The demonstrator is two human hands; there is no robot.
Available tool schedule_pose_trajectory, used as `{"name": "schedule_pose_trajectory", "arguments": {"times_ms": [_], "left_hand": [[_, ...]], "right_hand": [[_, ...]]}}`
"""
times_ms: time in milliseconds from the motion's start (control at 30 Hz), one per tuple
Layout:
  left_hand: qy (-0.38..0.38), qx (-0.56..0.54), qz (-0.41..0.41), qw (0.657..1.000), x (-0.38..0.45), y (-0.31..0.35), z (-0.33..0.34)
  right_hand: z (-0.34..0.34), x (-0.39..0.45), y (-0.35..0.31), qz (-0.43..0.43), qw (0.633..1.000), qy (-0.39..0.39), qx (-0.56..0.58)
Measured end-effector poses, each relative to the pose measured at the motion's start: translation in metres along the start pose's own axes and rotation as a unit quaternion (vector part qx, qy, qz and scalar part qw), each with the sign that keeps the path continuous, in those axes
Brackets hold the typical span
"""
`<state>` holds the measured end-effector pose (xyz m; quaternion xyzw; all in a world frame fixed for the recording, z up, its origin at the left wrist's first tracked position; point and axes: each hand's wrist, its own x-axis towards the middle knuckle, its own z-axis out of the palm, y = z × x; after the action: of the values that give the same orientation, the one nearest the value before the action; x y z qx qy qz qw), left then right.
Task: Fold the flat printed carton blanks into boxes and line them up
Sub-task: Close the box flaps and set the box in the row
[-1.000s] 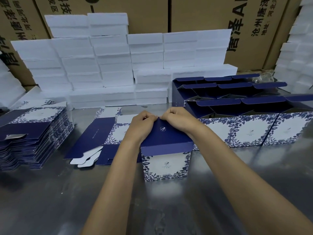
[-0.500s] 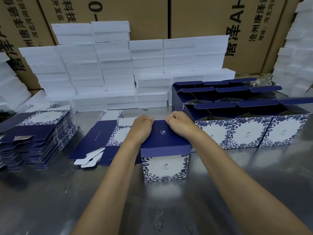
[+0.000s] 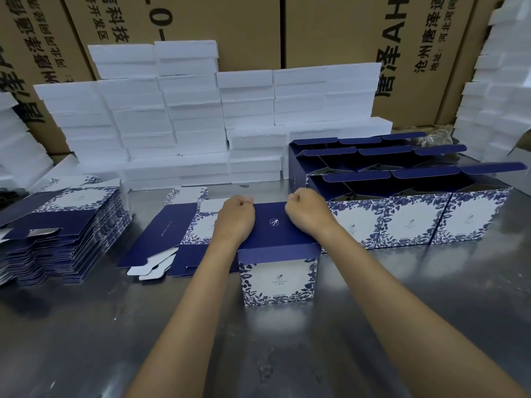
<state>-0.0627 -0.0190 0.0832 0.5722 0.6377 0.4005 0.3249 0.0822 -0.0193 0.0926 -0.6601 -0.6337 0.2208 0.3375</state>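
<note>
There is one view only, from a camera worn on the person's head; it looks forward and down across a metal table (image 3: 86,340); both forearms run up from the lower edge to the left hand (image 3: 234,218) and the right hand (image 3: 309,215), which sit near the middle of the frame, close to the lens; the wide lens bends the edges, so the white foam stacks (image 3: 172,116) and the brown shipping cartons (image 3: 330,33) at the back lean outward; with no second view, nothing is shared.
</note>
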Motion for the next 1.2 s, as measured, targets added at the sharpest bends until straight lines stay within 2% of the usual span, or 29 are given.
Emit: {"name": "schedule_pose_trajectory", "arguments": {"times_ms": [67,167,300,367,433,467,533,700,800,867,1067,1200], "left_hand": [[0.0,-0.001,0.005,1.0,0.002,-0.002,0.001],[0.0,0.022,0.026,0.999,0.007,-0.003,0.002],[0.031,0.056,0.051,0.997,0.016,0.001,0.005],[0.07,0.078,0.085,0.991,0.018,0.005,0.005],[0.114,0.089,0.157,0.977,0.016,0.008,0.003],[0.121,0.081,0.195,0.97,0.013,0.009,0.002],[0.084,0.033,0.228,0.969,0.002,0.006,0.001],[-0.063,-0.146,0.163,0.974,-0.034,-0.024,-0.007],[-0.123,-0.183,0.176,0.959,-0.047,-0.037,-0.009],[-0.131,-0.184,0.195,0.955,-0.05,-0.041,-0.009],[-0.086,-0.201,0.217,0.951,-0.051,-0.046,-0.001],[-0.122,-0.193,0.219,0.949,-0.046,-0.05,-0.009]], "right_hand": [[-0.001,-0.004,-0.002,-0.05,0.998,0.035,-0.018],[-0.002,-0.015,-0.004,-0.182,0.978,0.082,-0.069],[-0.001,-0.039,0.01,-0.253,0.965,0.039,-0.058],[0.001,-0.049,0.024,-0.249,0.968,0.036,0.0],[-0.001,-0.057,0.034,-0.206,0.97,-0.004,0.131],[-0.002,-0.06,0.038,-0.191,0.965,-0.031,0.178],[-0.006,-0.062,0.041,-0.183,0.96,-0.069,0.203],[-0.011,-0.063,0.041,-0.162,0.949,-0.121,0.244],[-0.011,-0.063,0.042,-0.15,0.944,-0.125,0.268],[-0.007,-0.063,0.044,-0.156,0.941,-0.116,0.277],[0.005,-0.063,0.047,-0.178,0.94,-0.052,0.288],[0.0,-0.063,0.051,-0.175,0.932,-0.08,0.307]]}}
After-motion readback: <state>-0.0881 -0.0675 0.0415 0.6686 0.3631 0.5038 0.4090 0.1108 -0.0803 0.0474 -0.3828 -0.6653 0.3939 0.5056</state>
